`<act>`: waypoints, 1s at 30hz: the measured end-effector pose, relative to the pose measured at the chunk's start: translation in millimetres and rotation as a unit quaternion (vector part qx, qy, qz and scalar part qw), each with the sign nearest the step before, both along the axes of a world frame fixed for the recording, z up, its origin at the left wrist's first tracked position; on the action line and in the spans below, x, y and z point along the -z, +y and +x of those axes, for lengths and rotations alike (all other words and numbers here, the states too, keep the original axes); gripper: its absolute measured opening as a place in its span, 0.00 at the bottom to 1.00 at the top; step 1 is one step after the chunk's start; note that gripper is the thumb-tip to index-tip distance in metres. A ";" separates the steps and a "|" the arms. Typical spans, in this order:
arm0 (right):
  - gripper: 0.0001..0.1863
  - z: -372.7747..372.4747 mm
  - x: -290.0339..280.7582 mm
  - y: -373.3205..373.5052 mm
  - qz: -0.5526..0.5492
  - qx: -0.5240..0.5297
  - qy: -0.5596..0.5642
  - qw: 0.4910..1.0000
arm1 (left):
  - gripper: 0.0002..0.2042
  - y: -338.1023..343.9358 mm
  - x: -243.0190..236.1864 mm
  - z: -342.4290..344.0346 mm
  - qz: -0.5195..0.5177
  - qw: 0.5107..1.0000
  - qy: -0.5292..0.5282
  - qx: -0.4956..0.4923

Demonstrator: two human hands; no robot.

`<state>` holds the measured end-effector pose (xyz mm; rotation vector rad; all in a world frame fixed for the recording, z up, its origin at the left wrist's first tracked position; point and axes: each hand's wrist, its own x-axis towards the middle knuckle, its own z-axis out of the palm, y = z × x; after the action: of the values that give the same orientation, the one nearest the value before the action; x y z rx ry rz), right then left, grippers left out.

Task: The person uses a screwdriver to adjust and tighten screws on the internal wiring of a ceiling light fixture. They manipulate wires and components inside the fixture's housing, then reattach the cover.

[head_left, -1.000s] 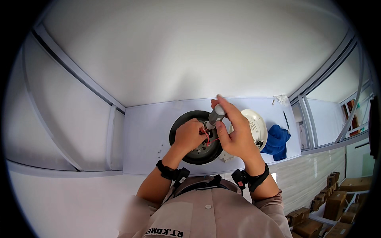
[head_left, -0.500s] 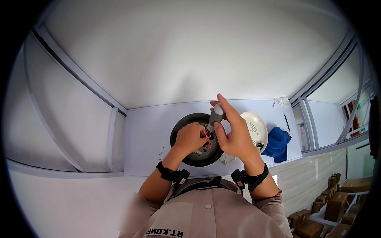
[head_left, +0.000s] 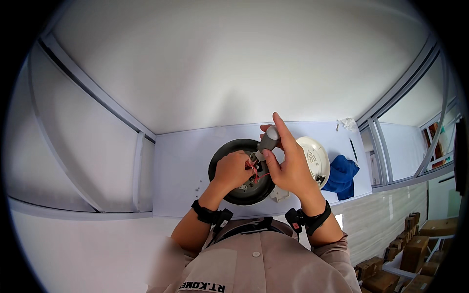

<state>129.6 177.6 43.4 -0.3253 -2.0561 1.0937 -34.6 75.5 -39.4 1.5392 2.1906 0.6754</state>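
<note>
A round black appliance body (head_left: 243,196) lies with its inside facing up, red wires (head_left: 254,171) and small parts showing in it. Over its middle, my right hand (head_left: 291,168) holds a screwdriver by its grey handle (head_left: 269,138), thumb on one side and index finger stretched past the end. The tool slants down to the left, and its tip is hidden among the parts. My left hand (head_left: 233,171) is closed in a pinch inside the rim, beside the wires and a pale part. What its fingertips grip is hidden.
Right of the black body lie a cream round cover (head_left: 316,154), a crumpled blue cloth (head_left: 341,177) and a thin dark tool (head_left: 352,149). A whitish piece (head_left: 280,195) sits by the body's near right edge. Several tiny screws (head_left: 198,188) lie on the left; crumpled white plastic (head_left: 348,124) lies far right.
The screwdriver handle has shifted slightly to the right and leans more, my right hand moving with it. My left hand stays nearly in place.
</note>
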 end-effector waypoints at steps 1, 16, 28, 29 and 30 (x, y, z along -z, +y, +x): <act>0.45 0.6 -0.2 0.3 0.006 -0.011 -0.001 1.000 | 0.09 -0.2 -1.0 1.0 -0.007 1.000 0.003 -0.007; 0.41 8.7 -6.0 -2.3 -0.037 -0.016 0.010 0.999 | 0.10 -10.6 -15.1 0.5 0.006 0.999 -0.020 -0.027; 0.38 21.1 -11.8 -3.4 -0.077 0.032 0.083 0.993 | 0.09 -23.7 2.0 -9.9 0.098 0.994 -0.033 0.027; 0.38 23.3 -13.5 -3.7 -0.077 0.033 0.091 0.992 | 0.09 -24.0 2.5 -10.2 0.098 0.994 -0.028 0.029; 0.38 25.6 -15.2 -4.2 -0.077 0.034 0.100 0.991 | 0.09 -23.8 2.7 -10.6 0.099 0.994 -0.024 0.033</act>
<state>155.1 173.4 58.6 -0.3455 -1.7772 1.1951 -45.2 51.7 -42.1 1.6652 2.0804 0.9225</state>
